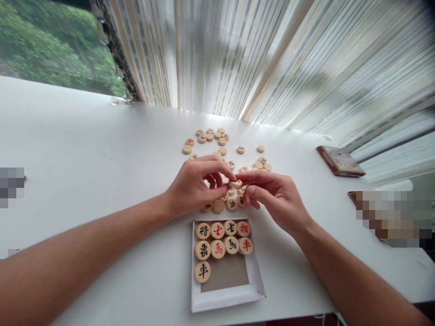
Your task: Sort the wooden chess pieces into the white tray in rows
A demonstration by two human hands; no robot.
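Above a cluster of wooden Chinese chess pieces, my left hand (200, 181) pinches one Chinese chess piece (235, 184) between thumb and index finger. My right hand (277, 194) comes in from the other side, its index fingertip at the edge of that piece. Its thumb stays apart from the index finger, and the other fingers curl beneath. Just below the hands sits a shallow white box (226, 299). Two full rows of pieces with red or black characters lie face up inside it, plus a single black-character piece (202, 271) at the left of the third row.
More loose pieces (210, 136) are scattered beyond the hands on the white table (102, 158), some face up and some blank side up. A flat brown box (340, 161) lies at the right. Striped curtains (217, 54) hang along the table's far edge.
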